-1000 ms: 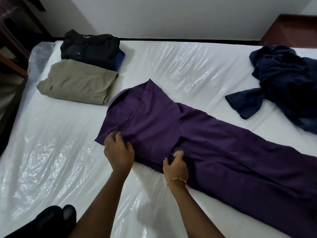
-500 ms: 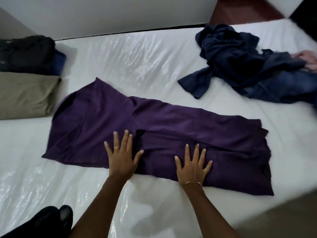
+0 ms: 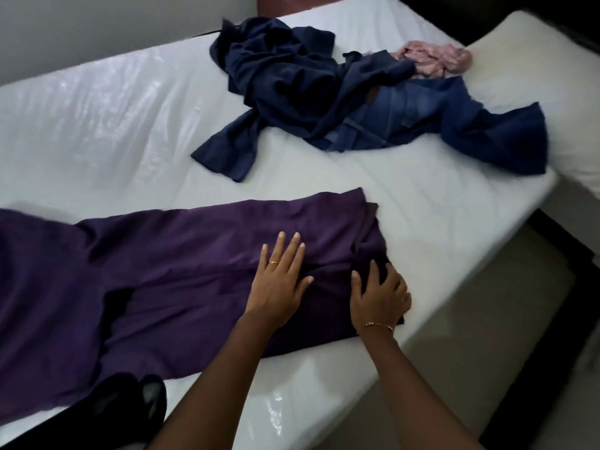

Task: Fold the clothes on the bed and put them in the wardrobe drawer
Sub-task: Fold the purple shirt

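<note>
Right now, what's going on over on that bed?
A person is folding clothes. The left hand lies flat on a long purple garment spread across the plastic-covered bed, while the right hand curls its fingers into the fabric near the garment's end. Behind it, a heap of navy clothes, jeans and a pink piece waits unfolded.

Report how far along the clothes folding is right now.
Done: no folded clothes or drawer in view. In hand: the purple garment lies lengthwise on the bed, partly folded; the left hand presses flat on it while the right hand curls round its end. Left: the navy garment, jeans and pink item lie unfolded.
</note>
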Motion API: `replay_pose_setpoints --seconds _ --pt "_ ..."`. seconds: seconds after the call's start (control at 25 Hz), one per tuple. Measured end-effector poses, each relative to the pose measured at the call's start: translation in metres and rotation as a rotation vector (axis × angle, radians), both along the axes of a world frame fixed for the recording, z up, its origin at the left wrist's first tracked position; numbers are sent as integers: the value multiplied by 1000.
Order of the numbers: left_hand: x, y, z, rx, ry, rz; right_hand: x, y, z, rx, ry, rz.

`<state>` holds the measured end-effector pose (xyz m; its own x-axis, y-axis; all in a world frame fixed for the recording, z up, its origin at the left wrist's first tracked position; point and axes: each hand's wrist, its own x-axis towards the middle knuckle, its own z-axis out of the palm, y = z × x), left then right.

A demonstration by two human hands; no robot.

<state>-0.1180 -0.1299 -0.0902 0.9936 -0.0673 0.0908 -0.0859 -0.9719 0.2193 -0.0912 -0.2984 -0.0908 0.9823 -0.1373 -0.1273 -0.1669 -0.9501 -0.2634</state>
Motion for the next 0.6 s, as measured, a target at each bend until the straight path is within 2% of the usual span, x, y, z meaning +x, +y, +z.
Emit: replay_pose_setpoints --seconds 0.08,0.16,0.32,0.44,0.52,0.6 --pt "9 -16 -6 -13 -18 -47 16 -10 8 117 -60 -121" --pt "18 -32 -13 -26 -19 -107 32 -16 12 136 -49 -220" --pt "32 -54 -28 42 66 -222 62 -13 19 291 51 -205" --pt "41 -64 -29 34 145 -217 78 -10 20 468 165 -236" --pt "47 -65 -24 -115 180 -196 87 -10 18 619 194 -299" --pt "54 -61 -11 -535 279 -81 92 -5 22 721 170 -319"
